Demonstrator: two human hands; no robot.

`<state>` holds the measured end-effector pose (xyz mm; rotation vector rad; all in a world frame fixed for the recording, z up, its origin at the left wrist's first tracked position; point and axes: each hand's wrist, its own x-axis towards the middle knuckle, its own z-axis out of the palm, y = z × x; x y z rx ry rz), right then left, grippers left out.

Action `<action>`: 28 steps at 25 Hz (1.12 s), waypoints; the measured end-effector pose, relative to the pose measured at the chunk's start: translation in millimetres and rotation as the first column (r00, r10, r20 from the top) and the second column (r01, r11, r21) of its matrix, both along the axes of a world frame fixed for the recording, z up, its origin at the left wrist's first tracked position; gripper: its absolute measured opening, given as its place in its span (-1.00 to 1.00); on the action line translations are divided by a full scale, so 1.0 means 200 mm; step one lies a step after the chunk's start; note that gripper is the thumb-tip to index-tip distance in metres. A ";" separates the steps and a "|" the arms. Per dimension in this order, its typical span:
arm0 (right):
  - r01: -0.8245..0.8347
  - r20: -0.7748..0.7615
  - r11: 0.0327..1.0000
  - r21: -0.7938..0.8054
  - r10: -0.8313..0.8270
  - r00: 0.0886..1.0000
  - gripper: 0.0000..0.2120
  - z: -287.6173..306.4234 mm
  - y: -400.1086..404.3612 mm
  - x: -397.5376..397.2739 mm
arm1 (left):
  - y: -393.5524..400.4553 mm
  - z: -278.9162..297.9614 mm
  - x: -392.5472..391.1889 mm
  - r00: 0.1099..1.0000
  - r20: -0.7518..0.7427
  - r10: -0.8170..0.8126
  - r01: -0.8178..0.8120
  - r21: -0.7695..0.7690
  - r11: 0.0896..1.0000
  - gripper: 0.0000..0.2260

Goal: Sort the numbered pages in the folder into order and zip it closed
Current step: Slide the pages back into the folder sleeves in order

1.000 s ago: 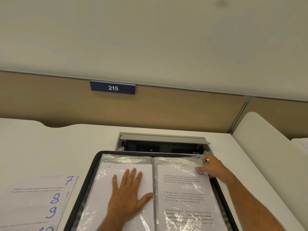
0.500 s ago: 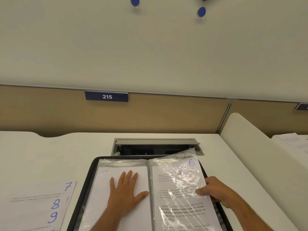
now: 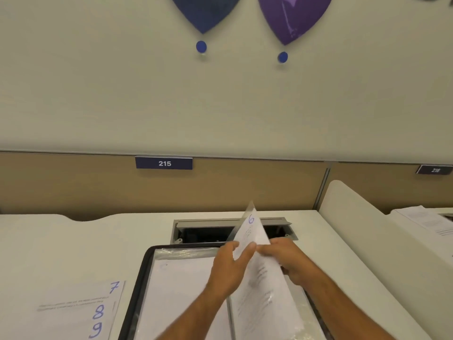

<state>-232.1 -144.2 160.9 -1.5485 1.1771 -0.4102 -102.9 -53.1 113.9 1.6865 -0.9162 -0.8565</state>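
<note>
1. On the white tabletop point(image 3: 61, 246), seen from the head camera, a black-edged folder point(image 3: 144, 271) lies open, its near part cut off by the bottom of the frame.
2. Its left side shows a white page under a clear plastic sleeve point(image 3: 181, 278).
3. From the middle of the folder, a sleeve holding the page marked 6 point(image 3: 252, 231) stands up, tilted, with its top corner raised in front of the grey cable box point(image 3: 230, 223) set into the tabletop.
4. The left hand point(image 3: 228, 268) pinches this page, thumb on the side facing the camera, fingers curled at its left edge.
5. The right hand point(image 3: 291, 261) touches the same page from the right, its fingers bent against the sheet; the picture is too blurred to tell whether they close round it.
6. To the left of the folder, well apart from both hands, loose pages point(image 3: 81, 312) lie overlapped on the tabletop, showing the blue handwritten numbers 7, 8 and 9.
7. Behind the tabletop runs a tan partition with a dark sign reading 215 point(image 3: 163, 163).
8. Higher on the pale wall hang a blue shape point(image 3: 203, 11) and a purple shape point(image 3: 291, 15), each with a small blue dot below it.
9. At the far right, beyond a white divider point(image 3: 362, 222), more printed paper point(image 3: 426, 219) rests on the next surface.
</note>
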 end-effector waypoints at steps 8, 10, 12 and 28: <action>0.049 0.193 0.998 0.026 -0.053 0.980 -0.67 0.02 0.31 0.33 | 0.17 0.21 0.12 0.980 -0.162 0.113 -0.120 -0.032 0.992 -0.65; 0.039 0.273 0.998 0.056 -0.053 0.961 -0.64 -0.01 0.35 0.34 | 0.23 0.20 0.20 0.986 -0.100 0.136 -0.137 -0.008 0.991 -0.81; 0.038 0.324 0.997 0.070 -0.059 0.944 -0.65 -0.06 0.38 0.36 | 0.28 0.18 0.29 0.988 0.003 0.154 -0.154 0.017 0.988 -0.93; -0.549 -0.623 0.715 -0.432 0.203 0.755 -0.04 -0.89 0.49 0.46 | 0.62 -0.36 0.78 0.917 0.305 0.256 -0.359 0.353 0.864 -0.95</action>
